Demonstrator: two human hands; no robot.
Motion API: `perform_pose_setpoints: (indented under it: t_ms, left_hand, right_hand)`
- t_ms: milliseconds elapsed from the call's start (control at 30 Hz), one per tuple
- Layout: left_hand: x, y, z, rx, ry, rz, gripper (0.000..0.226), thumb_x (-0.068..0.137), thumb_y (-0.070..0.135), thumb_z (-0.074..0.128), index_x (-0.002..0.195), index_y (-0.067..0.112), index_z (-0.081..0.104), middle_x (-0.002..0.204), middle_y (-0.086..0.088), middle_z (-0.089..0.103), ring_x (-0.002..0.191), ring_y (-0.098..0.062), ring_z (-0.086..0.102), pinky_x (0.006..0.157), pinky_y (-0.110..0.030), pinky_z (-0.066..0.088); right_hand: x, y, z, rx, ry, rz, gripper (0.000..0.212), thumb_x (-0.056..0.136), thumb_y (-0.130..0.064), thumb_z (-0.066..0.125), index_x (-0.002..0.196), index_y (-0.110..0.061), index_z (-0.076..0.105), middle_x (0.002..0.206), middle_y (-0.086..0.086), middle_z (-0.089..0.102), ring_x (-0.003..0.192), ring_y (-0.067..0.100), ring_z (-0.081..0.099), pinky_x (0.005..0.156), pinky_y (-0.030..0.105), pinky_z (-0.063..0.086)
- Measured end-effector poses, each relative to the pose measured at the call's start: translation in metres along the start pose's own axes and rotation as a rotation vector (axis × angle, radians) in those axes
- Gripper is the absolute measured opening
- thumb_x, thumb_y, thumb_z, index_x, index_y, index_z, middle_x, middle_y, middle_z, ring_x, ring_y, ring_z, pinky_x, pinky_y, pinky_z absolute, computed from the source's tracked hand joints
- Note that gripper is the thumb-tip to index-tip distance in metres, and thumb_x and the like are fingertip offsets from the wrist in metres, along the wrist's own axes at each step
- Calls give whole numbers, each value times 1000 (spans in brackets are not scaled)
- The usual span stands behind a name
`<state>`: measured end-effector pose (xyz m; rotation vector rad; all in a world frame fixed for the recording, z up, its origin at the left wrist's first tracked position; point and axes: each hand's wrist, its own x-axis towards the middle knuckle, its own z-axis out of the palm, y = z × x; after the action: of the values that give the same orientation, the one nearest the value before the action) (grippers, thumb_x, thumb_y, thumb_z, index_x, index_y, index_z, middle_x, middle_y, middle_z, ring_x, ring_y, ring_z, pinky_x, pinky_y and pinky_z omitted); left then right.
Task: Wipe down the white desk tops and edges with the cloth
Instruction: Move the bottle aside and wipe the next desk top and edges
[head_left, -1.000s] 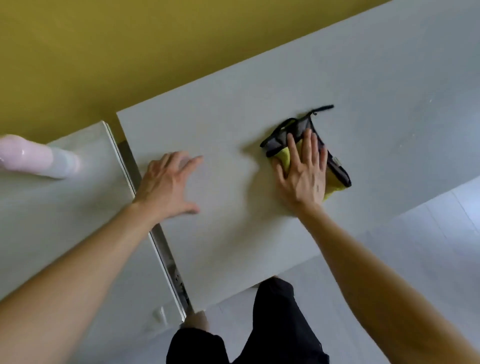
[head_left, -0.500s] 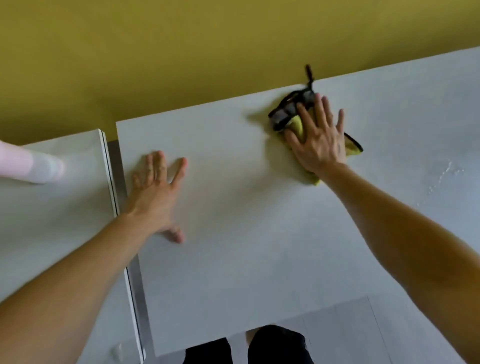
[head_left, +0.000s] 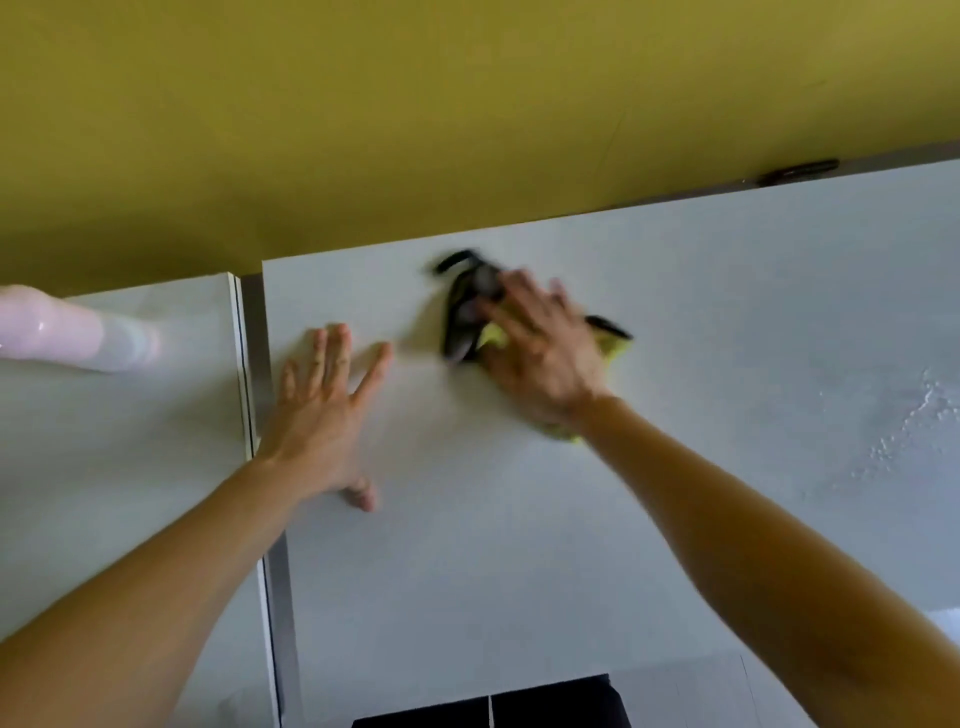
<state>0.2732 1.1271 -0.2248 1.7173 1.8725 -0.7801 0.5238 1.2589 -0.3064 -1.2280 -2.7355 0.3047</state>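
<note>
1. We see the right hand (head_left: 545, 353), fingers spread flat, pressing a blurred yellow-and-grey cloth (head_left: 467, 322) onto the smooth white worktop (head_left: 519, 545) near its far edge.
2. The left hand (head_left: 322, 415) lies open, palm down, empty, beside it.

Blurred, covered and cut-off parts

The right hand (head_left: 540, 348) and cloth (head_left: 467, 312) are smeared by motion; most of the cloth is covered by that hand. Left of it, the pink bottle (head_left: 67, 330) is cropped by the frame.
</note>
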Motion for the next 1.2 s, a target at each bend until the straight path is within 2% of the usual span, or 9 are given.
perform_pose_setpoints:
  t_ms: [133, 200, 433, 533, 633, 767, 833, 1033, 1200]
  left_hand:
    - [2, -4, 5, -8, 41, 16, 188, 43, 84, 93, 157, 28, -47, 163, -24, -50, 156, -49, -37, 132, -68, 9]
    - [3, -4, 6, 0, 46, 30, 187, 45, 84, 92, 156, 26, -47, 162, -27, -50, 156, -51, -36, 132, -69, 10]
    - [4, -2, 8, 61, 68, 17, 186, 45, 84, 91, 160, 22, -41, 169, -30, -36, 161, -53, -24, 131, -69, 12]
    - [6, -2, 10, 63, 63, 27, 186, 47, 86, 90, 158, 21, -45, 167, -32, -40, 160, -55, -26, 130, -69, 13]
    - [7, -4, 12, 44, 69, 45, 187, 48, 84, 91, 156, 20, -47, 163, -34, -45, 157, -57, -29, 129, -70, 16]
    - [8, -6, 14, 34, 76, 65, 186, 50, 83, 92, 155, 19, -48, 162, -35, -46, 156, -59, -30, 128, -72, 17]
    - [8, -6, 13, 39, 75, 63, 187, 49, 83, 91, 155, 18, -48, 162, -36, -44, 157, -60, -28, 128, -73, 17]
    - [7, -2, 10, 111, 60, 36, 180, 50, 89, 84, 162, 16, -37, 170, -35, -30, 162, -57, -16, 129, -70, 18]
    - [9, -2, 7, 89, 43, 33, 185, 49, 88, 86, 156, 18, -47, 166, -35, -38, 160, -57, -24, 130, -69, 15]
  right_hand:
    - [16, 75, -23, -68, 59, 593, 69, 109, -58, 29, 171, -26, 31, 182, 11, 13, 168, 28, 9, 136, 55, 7]
    - [30, 55, -18, -41, 76, 663, 70, 108, -54, 32, 170, -21, 33, 180, 14, 18, 167, 31, 15, 135, 53, 12]
    - [104, -111, 25, 100, 12, 55, 59, 109, -46, 46, 161, -18, 51, 175, 18, 33, 164, 35, 26, 134, 48, 17]
    - [101, -78, 13, 105, 47, -15, 52, 109, -43, 48, 157, -25, 57, 171, 10, 42, 159, 32, 36, 129, 48, 28]
    - [65, 33, -19, 86, 149, 412, 45, 106, -43, 46, 150, -39, 58, 166, -3, 42, 146, 30, 44, 119, 43, 37]
    - [28, 114, -38, -59, 81, 847, 76, 104, -58, 25, 171, -24, 30, 180, 15, 16, 168, 32, 12, 135, 53, 11]
    - [44, 72, -28, -43, 69, 773, 74, 105, -54, 31, 170, -18, 32, 179, 18, 18, 167, 33, 15, 136, 52, 11]
    - [105, -113, 20, 35, -57, -15, 65, 108, -46, 40, 166, -16, 44, 177, 19, 26, 166, 34, 21, 135, 50, 11]
    - [93, -40, 2, 70, -14, -47, 59, 107, -53, 47, 160, -28, 51, 172, 8, 40, 158, 33, 38, 130, 52, 26]
